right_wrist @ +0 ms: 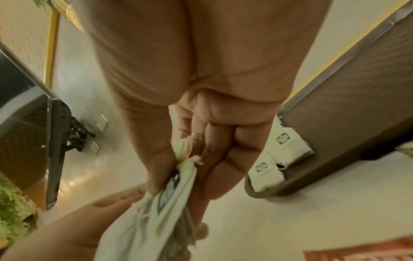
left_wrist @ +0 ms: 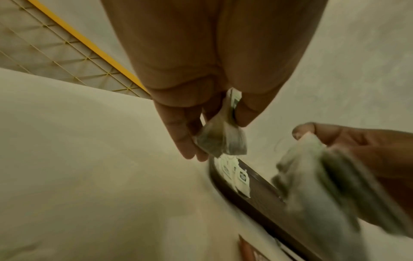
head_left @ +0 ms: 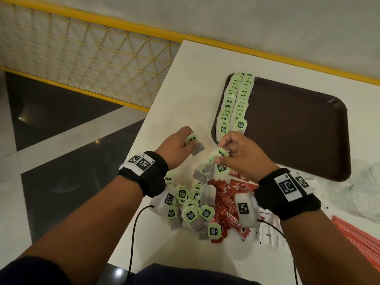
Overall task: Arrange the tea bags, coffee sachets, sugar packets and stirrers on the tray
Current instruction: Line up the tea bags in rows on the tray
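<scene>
Green-tagged tea bags [head_left: 233, 103] in 2 overlapping rows along the brown tray's [head_left: 298, 128] left edge, red coffee sachets [head_left: 230, 204] loose nearby

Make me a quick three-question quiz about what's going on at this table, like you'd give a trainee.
1. True or false: coffee sachets already lie on the tray.
2. What does the left hand hold?
A. a stirrer
B. a tea bag
C. nothing
3. Fill in: the tea bags on the tray lie in ___ rows.

Key: 1 false; 2 B; 3 two. The right hand holds a bunch of tea bags.
</scene>
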Tool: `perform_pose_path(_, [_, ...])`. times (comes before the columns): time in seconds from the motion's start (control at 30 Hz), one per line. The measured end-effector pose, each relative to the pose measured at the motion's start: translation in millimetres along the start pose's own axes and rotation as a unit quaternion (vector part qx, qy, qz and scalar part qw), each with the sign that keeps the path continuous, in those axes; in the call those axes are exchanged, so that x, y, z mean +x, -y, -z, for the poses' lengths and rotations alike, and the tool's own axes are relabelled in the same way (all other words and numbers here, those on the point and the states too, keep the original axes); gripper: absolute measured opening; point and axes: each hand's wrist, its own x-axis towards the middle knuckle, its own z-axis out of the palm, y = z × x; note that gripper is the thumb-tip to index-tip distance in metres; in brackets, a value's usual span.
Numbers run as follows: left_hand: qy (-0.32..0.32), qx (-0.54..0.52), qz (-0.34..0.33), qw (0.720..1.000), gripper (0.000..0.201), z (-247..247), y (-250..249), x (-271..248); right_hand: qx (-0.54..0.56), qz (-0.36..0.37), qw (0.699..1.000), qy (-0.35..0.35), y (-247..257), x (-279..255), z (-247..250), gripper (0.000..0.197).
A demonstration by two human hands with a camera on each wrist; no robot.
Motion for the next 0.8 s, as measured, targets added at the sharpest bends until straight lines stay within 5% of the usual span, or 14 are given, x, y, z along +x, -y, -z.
perform_pose_path(0.17, [0.103, -0.169, 0.026, 0.98, 0.004, -11.5, -25.8, 6.0, 0.012, 0.022, 0.999, 0.042, 20.4, 3.5, 5.9, 0.038])
perform_pose_path(0.27, [0.105, -0.257, 0.07, 0.958, 0.008, -14.5, -31.7, 6.7, 0.0, 0.035, 0.999, 0.018, 21.5, 9.0, 10.3, 0.037])
perform_pose_path(0.43, [0.154, -0.471, 0.147, 0.856, 0.028, -11.0, -40.3, 11.6, -0.051, 0.054, 0.997, -0.019, 20.8, 16.8, 16.6, 0.034])
perform_pose_path(0.63, [0.15, -0.411, 0.1, 0.894, 0.033, -14.9, -35.8, 15.5, -0.042, 0.049, 0.994, -0.083, 17.2, 27.0, 17.5, 0.036])
perform_pose_path(0.8, [0.091, -0.425, 0.089, 0.896, 0.048, -18.9, -35.7, 22.8, -0.012, 0.014, 0.982, -0.186, 0.3, 32.7, 17.4, 0.028])
